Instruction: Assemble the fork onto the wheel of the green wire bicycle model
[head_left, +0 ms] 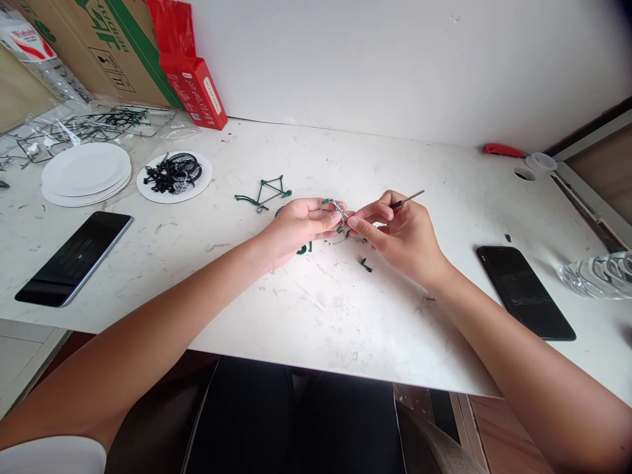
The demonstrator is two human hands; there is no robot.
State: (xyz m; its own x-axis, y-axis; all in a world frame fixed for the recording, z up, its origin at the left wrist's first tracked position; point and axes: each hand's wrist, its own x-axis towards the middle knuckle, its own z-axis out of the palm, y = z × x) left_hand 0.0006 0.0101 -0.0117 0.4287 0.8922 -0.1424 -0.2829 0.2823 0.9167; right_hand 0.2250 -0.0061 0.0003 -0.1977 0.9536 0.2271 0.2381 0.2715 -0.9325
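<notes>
My left hand [309, 220] is closed on a small silver handlebar with green grips [340, 210], pinched between thumb and fingers. My right hand [397, 227] reaches in from the right, thumb and forefinger pressed together at the handlebar's edge; whatever they pinch is too small to make out. A slim screwdriver-like tool [409, 199], dark near the hand with a thin shaft, is tucked in the right hand's fingers. Behind the left hand lies a green miniature bicycle frame [269, 193]. A small green part [365, 265] lies below the right hand. More green bits are partly hidden under both hands.
A plate of black wheels and parts [174, 176] stands beside stacked white plates [86, 172]. Phones lie at left [74, 258] and right [524, 289]. A red box [197, 92], carton [106, 52], red cutter [502, 151] and clear bottle [600, 275] edge the table.
</notes>
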